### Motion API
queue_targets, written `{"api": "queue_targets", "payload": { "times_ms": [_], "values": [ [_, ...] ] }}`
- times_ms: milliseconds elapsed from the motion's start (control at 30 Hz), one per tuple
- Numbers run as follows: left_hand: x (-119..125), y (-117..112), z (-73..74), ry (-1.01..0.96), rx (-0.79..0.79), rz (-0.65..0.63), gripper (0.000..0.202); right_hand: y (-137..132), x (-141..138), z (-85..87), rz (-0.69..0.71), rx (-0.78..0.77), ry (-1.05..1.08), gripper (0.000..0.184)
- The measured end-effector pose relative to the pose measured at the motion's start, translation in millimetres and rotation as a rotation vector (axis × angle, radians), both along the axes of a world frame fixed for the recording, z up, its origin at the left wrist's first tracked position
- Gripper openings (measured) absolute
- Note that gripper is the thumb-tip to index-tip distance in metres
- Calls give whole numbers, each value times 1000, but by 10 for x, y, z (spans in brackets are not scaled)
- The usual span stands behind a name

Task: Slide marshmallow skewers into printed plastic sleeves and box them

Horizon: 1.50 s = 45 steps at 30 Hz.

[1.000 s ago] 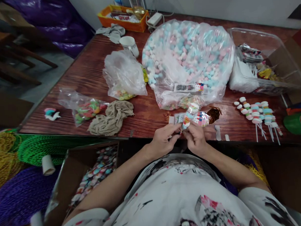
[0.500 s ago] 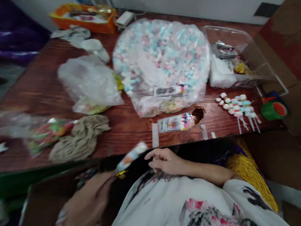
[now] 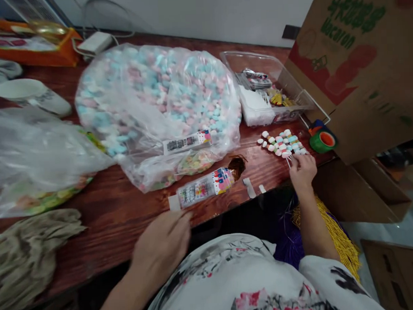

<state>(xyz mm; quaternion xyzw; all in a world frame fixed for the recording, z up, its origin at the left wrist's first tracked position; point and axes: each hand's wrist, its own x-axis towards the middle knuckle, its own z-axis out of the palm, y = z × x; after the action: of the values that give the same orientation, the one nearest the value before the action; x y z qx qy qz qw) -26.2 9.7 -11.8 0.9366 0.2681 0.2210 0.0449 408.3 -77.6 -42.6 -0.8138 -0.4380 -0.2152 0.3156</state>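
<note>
My right hand (image 3: pixel 302 169) reaches to the right end of the table and pinches the white sticks of a bunch of marshmallow skewers (image 3: pixel 282 142) lying there. My left hand (image 3: pixel 162 246) hovers at the table's front edge, slightly blurred, fingers loosely extended with nothing seen in them. It is just below a stack of printed clear wrappers (image 3: pixel 204 189) with a white tape strip at its end. Behind the wrappers lies a large clear bag of pink, blue and white marshmallows (image 3: pixel 157 93).
A clear plastic tub (image 3: pixel 294 86) with packets stands at the back right, with a green tape roll (image 3: pixel 323 141) and a big cardboard box (image 3: pixel 356 73) beside it. At left are a clear candy bag (image 3: pixel 33 152), a beige cloth (image 3: pixel 27 256) and a mug (image 3: pixel 31 95).
My hands parted from the wrapped skewer. The left swung down left with it and came back without it. The right moved from my lap to the skewers. The view turned right.
</note>
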Motion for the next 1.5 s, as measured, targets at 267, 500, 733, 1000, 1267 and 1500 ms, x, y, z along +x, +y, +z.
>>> {"api": "queue_targets", "payload": {
  "times_ms": [267, 500, 733, 1000, 1267, 1500],
  "values": [
    [1156, 258, -190, 449, -3, 74, 22, -367, 604, -218, -242, -386, -20, 30],
    [849, 381, -325, 243, 18, 71, 28, -262, 539, -359, -313, -276, 70, 28],
    [806, 541, -419, 52, 66, -6, 14, -221, 512, -136, -150, 355, 427, 31],
    [767, 524, -426, -38, -49, -29, 17, 111, 496, -90, 45, 530, 623, 29],
    [760, 539, -381, -183, -295, 20, 23, 69, 180, 445, 44, 681, 447, 24],
    [694, 473, -383, -57, -207, 68, 16, -184, -250, 1068, 296, 375, 457, 11]
  ]
}}
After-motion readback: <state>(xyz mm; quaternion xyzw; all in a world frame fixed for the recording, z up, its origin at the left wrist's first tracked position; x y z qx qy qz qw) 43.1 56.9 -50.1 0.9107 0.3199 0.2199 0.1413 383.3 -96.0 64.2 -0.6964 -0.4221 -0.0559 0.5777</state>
